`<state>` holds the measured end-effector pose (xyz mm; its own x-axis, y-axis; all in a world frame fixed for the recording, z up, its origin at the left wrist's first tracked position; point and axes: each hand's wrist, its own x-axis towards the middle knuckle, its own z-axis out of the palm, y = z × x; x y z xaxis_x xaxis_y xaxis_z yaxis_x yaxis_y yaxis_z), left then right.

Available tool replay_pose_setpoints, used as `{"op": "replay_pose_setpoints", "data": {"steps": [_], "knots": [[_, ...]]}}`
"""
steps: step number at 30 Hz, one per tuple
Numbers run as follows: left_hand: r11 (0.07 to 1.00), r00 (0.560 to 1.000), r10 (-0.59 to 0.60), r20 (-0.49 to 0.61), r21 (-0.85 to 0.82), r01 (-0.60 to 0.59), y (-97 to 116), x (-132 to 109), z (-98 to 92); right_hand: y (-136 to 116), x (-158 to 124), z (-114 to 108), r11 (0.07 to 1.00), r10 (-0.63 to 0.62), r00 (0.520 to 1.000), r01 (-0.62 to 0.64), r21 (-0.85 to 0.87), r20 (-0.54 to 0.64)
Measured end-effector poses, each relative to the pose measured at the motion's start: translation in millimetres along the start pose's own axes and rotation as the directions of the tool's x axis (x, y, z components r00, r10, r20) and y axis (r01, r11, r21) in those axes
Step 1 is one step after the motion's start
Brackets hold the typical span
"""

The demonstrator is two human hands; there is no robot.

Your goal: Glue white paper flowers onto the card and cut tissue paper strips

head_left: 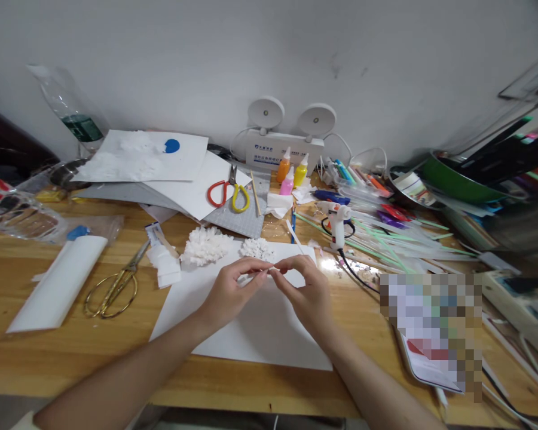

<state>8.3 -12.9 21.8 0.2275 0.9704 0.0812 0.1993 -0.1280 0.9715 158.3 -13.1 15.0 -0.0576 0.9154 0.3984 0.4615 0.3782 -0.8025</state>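
Both hands meet over a white sheet of paper (251, 328) on the wooden table (72, 346). My left hand (231, 292) and my right hand (305, 289) pinch the two ends of a small white strip (271, 269), fingertips nearly touching. Just beyond the fingers lie two fluffy white paper clusters, a larger one (205, 246) and a smaller one (256, 248). A folded white tissue wad (165, 266) lies to the left of the larger cluster.
Gold scissors (114, 288) and a white roll (63, 280) lie at left. Red-and-yellow scissors (226, 194), small paint bottles (291, 170), a white glue gun (336, 221) with black cord, straws and markers (385, 227) crowd the back and right. A water bottle (74, 113) leans at far left.
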Motion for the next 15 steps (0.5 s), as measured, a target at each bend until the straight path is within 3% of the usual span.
{"op": "replay_pose_setpoints", "data": {"steps": [6,15], "knots": [[1.0,1.0,0.011,-0.02,-0.01,-0.011,-1.9,-1.0,0.3,2.7,-2.1,3.3,0.996,-0.078,0.996,0.075,-0.051,-0.053],[0.998,1.0,-0.002,-0.027,0.069,0.004,-3.9,0.7,-0.1,-0.7,-0.3,0.0,0.998,-0.07,0.996,0.07,0.003,0.056]]}}
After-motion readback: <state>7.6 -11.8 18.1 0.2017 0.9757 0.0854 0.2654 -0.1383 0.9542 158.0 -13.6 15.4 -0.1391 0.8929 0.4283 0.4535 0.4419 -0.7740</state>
